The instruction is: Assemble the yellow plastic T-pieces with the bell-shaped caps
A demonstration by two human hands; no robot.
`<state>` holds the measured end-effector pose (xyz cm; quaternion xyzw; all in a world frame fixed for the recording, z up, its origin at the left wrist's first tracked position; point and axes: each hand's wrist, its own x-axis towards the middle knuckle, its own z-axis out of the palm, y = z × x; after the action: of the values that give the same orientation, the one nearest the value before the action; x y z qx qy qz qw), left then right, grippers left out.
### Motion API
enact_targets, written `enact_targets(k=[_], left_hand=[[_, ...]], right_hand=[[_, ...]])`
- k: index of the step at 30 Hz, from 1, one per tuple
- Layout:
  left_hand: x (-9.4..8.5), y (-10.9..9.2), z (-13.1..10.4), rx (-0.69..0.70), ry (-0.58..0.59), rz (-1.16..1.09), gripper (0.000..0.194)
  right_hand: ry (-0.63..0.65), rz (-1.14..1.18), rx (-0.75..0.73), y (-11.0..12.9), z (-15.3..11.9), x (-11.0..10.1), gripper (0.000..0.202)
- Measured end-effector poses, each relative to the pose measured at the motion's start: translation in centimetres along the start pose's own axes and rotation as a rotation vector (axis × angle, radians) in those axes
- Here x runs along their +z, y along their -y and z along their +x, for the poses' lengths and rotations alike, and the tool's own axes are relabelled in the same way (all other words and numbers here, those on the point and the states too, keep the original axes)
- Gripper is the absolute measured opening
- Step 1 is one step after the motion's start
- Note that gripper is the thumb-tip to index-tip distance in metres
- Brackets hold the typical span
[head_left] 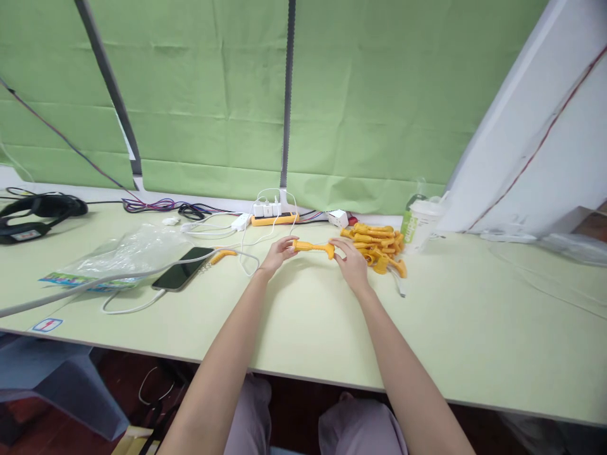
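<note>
A yellow plastic piece [313, 246], shaped like a small hammer or handle with one bent end, is held level above the table. The fingertips of my left hand [279, 254] are closed on its thicker left end. My right hand [349, 259] pinches the bent right end between thumb and fingers. Just beyond my right hand lies a heap of similar yellow plastic pieces [377, 243]. Another yellow piece [222, 255] lies left of my left hand, with small metallic bits [205, 266] beside it, too small to make out.
On the left lie a phone [184, 270] with a white cable, a clear plastic bag [137, 253] and black headphones [38, 215]. A power strip [275, 218] with chargers stands at the back. A white cup [421, 224] is beyond the heap. The table's front edge [327, 380] is near my knees.
</note>
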<state>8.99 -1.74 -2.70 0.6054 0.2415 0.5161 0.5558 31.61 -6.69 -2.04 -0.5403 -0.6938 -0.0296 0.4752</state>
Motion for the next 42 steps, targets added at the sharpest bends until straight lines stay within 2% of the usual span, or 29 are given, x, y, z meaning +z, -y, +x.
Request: enact_targets(k=[2,4,7,10,14,17,21,23,25,30,38,42], left_hand=[[0.0,0.1,0.0,0.009,0.014,-0.001,0.05],[0.1,0.1,0.1,0.022,0.019,0.024,0.049],[0.1,0.2,0.3,0.049,0.011,0.088,0.046],[0.2,0.0,0.3,0.074,0.005,0.136,0.048],[0.6,-0.5,0.0,-0.075,-0.034,0.104,0.062],[0.8,-0.7,-0.2,-0.16,-0.064,0.125,0.056],[0.7,-0.9,-0.1,-0.042,-0.029,0.171,0.047],[0.7,-0.9,-0.1,0.015,-0.016,0.172,0.048],[0.6,-0.9,0.0,-0.007,-0.04,0.165,0.053],[0.6,-0.6,0.2,-0.198,-0.118,0.216,0.055],[1.0,-1.7,-0.2,-0.125,-0.126,0.243,0.052],[0.9,-1.5,-0.1,-0.114,-0.135,0.236,0.051]], right_hand=[[0.02,-0.007,0.06,-0.2,0.2,0.1,0.025],[0.073,0.062,0.192,-0.6,0.4,0.5,0.033],[0.189,0.34,0.388,-1.1,0.7,1.0,0.049],[0.208,0.531,0.484,-1.1,0.8,1.3,0.06],[0.194,0.56,0.489,-0.7,0.9,1.2,0.064],[0.195,0.551,0.492,-0.6,0.9,1.2,0.063],[0.188,0.56,0.524,-0.8,0.8,1.2,0.06],[0.179,0.575,0.535,-0.8,0.9,1.2,0.058],[0.162,0.59,0.532,-0.8,0.9,1.2,0.057],[0.149,0.586,0.518,-0.9,1.0,1.3,0.056],[0.157,0.641,0.534,-1.2,1.1,1.5,0.056],[0.155,0.653,0.534,-1.0,1.2,1.5,0.056]])
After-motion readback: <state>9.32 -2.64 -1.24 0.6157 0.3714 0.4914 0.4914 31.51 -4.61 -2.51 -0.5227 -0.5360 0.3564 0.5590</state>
